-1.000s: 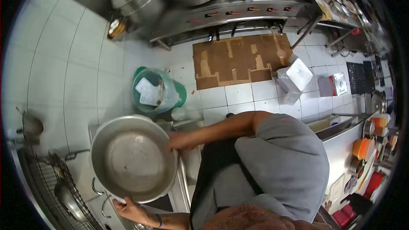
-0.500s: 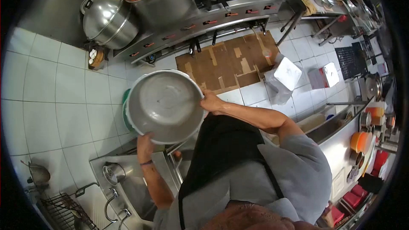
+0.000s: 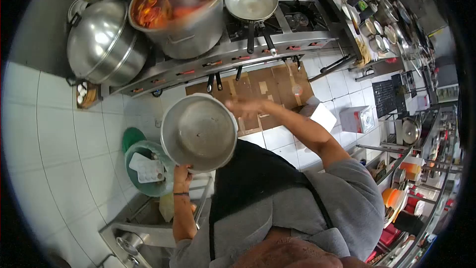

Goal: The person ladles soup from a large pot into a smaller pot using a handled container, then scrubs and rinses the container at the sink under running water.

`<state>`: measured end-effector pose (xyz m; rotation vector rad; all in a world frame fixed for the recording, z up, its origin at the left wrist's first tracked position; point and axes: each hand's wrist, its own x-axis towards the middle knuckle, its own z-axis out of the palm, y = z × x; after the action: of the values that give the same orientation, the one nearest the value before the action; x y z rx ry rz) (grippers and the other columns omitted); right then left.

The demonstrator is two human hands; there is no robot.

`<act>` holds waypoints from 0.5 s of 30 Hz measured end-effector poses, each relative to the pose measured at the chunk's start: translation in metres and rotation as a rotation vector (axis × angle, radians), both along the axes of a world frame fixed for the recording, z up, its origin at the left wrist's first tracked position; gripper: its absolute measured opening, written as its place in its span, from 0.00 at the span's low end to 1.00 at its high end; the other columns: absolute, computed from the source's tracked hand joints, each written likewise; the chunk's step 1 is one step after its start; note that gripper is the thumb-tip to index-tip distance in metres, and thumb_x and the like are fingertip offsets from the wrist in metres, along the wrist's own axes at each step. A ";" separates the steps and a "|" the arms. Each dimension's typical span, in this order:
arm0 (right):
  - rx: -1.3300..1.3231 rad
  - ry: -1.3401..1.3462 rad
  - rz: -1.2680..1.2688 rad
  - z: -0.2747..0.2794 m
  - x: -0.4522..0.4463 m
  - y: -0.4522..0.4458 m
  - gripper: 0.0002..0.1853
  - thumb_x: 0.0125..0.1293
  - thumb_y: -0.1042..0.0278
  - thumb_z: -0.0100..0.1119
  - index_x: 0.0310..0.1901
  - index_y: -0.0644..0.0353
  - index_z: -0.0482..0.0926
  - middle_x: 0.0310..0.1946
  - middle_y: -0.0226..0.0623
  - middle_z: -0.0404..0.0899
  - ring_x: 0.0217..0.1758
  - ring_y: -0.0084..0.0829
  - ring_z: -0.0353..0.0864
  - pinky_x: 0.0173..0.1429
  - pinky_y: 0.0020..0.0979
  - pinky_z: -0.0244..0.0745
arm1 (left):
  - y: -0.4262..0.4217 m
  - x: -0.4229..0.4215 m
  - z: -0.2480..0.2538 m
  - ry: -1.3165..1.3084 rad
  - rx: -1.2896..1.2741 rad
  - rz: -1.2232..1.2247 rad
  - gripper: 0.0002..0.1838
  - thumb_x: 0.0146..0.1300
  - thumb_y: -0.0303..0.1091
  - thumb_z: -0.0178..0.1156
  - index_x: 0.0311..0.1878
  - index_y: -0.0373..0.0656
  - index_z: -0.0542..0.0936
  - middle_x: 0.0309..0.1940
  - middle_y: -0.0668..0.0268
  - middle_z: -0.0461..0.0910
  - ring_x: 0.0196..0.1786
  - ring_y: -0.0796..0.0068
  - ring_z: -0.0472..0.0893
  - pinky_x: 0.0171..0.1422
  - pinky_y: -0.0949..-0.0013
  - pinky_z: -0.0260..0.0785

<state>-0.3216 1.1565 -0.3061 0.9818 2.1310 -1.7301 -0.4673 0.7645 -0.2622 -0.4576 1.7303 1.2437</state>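
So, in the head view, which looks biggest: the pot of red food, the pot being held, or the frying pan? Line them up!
Largest to smallest:
1. Pot of red food
2. Held pot
3. Frying pan

This is looking like a comm. kitchen: a lg. pot [image 3: 186, 39] of red-orange food is sitting on a long metal stove [image 3: 228, 63] w/ a row of knobs, a domed pot [image 3: 101, 39] is standing next to it & a frying pan [image 3: 252, 1] is resting over a burner nearby. White tiles [image 3: 64, 144] are covering wall & floor, cardboard [image 3: 263, 79] is lying in front of the stove, & metal containers [image 3: 378, 43] are crowding beside it. Misc. tubs [image 3: 393, 197] are filling the R side, & the person in a blk apron [image 3: 253, 178] is holding a wide metal pot [image 3: 198, 134].
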 end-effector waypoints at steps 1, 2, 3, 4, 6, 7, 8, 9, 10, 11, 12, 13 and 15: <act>0.161 -0.010 -0.054 0.014 -0.009 0.028 0.43 0.62 0.41 0.55 0.69 0.66 0.55 0.58 0.60 0.70 0.52 0.50 0.78 0.51 0.53 0.73 | 0.013 0.002 0.003 -0.004 0.069 0.071 0.14 0.58 0.22 0.53 0.18 0.45 0.66 0.17 0.68 0.63 0.10 0.80 0.58 0.20 0.65 0.58; 0.319 -0.032 -0.113 0.031 -0.019 0.056 0.46 0.61 0.36 0.53 0.69 0.65 0.56 0.59 0.61 0.68 0.56 0.51 0.74 0.57 0.57 0.67 | 0.017 0.004 0.006 -0.007 0.130 0.133 0.13 0.59 0.23 0.53 0.19 0.44 0.67 0.17 0.68 0.65 0.10 0.80 0.59 0.21 0.65 0.58; 0.393 -0.108 -0.212 0.095 -0.031 0.079 0.49 0.59 0.30 0.52 0.69 0.65 0.56 0.62 0.62 0.65 0.63 0.53 0.69 0.66 0.59 0.58 | 0.016 0.002 0.008 -0.009 0.189 0.192 0.13 0.59 0.23 0.53 0.19 0.43 0.68 0.17 0.67 0.66 0.11 0.80 0.60 0.21 0.65 0.59; 0.541 -0.104 -0.332 0.099 -0.040 0.104 0.50 0.57 0.30 0.53 0.70 0.64 0.55 0.65 0.62 0.60 0.66 0.54 0.64 0.67 0.61 0.54 | 0.004 -0.004 -0.010 -0.042 0.145 0.194 0.03 0.59 0.21 0.52 0.30 0.39 0.70 0.21 0.67 0.68 0.16 0.77 0.64 0.22 0.65 0.57; 0.741 -0.161 -0.542 0.091 -0.058 0.148 0.52 0.54 0.32 0.58 0.71 0.62 0.53 0.69 0.61 0.53 0.70 0.58 0.56 0.67 0.66 0.48 | 0.018 -0.009 -0.010 -0.074 0.191 0.276 0.06 0.58 0.18 0.52 0.39 0.34 0.72 0.28 0.66 0.69 0.31 0.72 0.70 0.32 0.69 0.51; 0.796 -0.221 -0.630 0.084 -0.070 0.168 0.53 0.53 0.34 0.61 0.71 0.61 0.52 0.70 0.61 0.50 0.71 0.60 0.54 0.66 0.69 0.47 | 0.029 -0.013 -0.004 -0.075 0.158 0.248 0.06 0.57 0.18 0.52 0.39 0.34 0.73 0.29 0.66 0.69 0.32 0.72 0.70 0.35 0.72 0.51; 0.848 -0.283 -0.713 0.075 -0.075 0.182 0.54 0.51 0.35 0.64 0.71 0.61 0.52 0.71 0.60 0.48 0.71 0.62 0.51 0.65 0.72 0.46 | 0.034 -0.014 0.003 -0.077 0.124 0.225 0.07 0.56 0.18 0.53 0.39 0.34 0.73 0.30 0.66 0.69 0.33 0.72 0.70 0.38 0.75 0.51; 0.835 -0.323 -0.703 0.071 -0.076 0.190 0.55 0.49 0.37 0.66 0.72 0.60 0.51 0.72 0.59 0.46 0.72 0.63 0.49 0.64 0.74 0.45 | 0.037 -0.014 0.009 -0.078 0.090 0.208 0.07 0.55 0.17 0.54 0.39 0.34 0.73 0.31 0.66 0.69 0.34 0.72 0.70 0.41 0.79 0.52; 0.824 -0.358 -0.689 0.068 -0.078 0.197 0.56 0.48 0.39 0.68 0.72 0.60 0.49 0.72 0.58 0.44 0.72 0.63 0.47 0.62 0.76 0.44 | 0.046 -0.014 0.001 0.013 0.031 0.229 0.09 0.53 0.18 0.57 0.39 0.35 0.74 0.33 0.65 0.70 0.36 0.69 0.71 0.48 0.75 0.64; 0.813 -0.391 -0.666 0.064 -0.079 0.204 0.58 0.46 0.40 0.70 0.72 0.59 0.48 0.73 0.57 0.42 0.73 0.64 0.45 0.61 0.78 0.42 | 0.048 -0.017 0.001 0.014 -0.053 0.183 0.10 0.52 0.18 0.57 0.39 0.35 0.74 0.33 0.65 0.71 0.34 0.70 0.71 0.45 0.73 0.65; 0.854 -0.416 -0.668 0.040 -0.080 0.212 0.62 0.41 0.41 0.73 0.73 0.58 0.45 0.73 0.57 0.41 0.74 0.63 0.42 0.58 0.81 0.39 | 0.051 -0.019 0.005 0.011 -0.135 0.146 0.11 0.51 0.18 0.58 0.39 0.36 0.74 0.32 0.65 0.71 0.31 0.70 0.71 0.41 0.71 0.67; 0.786 -0.401 -0.676 0.039 -0.077 0.215 0.63 0.41 0.43 0.73 0.73 0.58 0.44 0.72 0.58 0.42 0.72 0.63 0.47 0.59 0.81 0.40 | 0.058 -0.013 0.009 0.006 -0.213 0.115 0.11 0.50 0.18 0.58 0.39 0.36 0.74 0.31 0.64 0.71 0.29 0.70 0.71 0.38 0.69 0.69; 0.742 -0.370 -0.608 0.038 -0.064 0.225 0.61 0.41 0.48 0.74 0.73 0.59 0.44 0.70 0.59 0.47 0.69 0.60 0.54 0.58 0.79 0.44 | 0.075 0.017 0.018 0.126 -0.105 0.201 0.11 0.50 0.20 0.58 0.38 0.37 0.74 0.26 0.65 0.69 0.21 0.72 0.67 0.26 0.69 0.62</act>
<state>-0.3861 1.3814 -0.2684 2.1191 2.3721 -0.7508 -0.4508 0.8396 -0.2437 -0.6397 1.8995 1.3515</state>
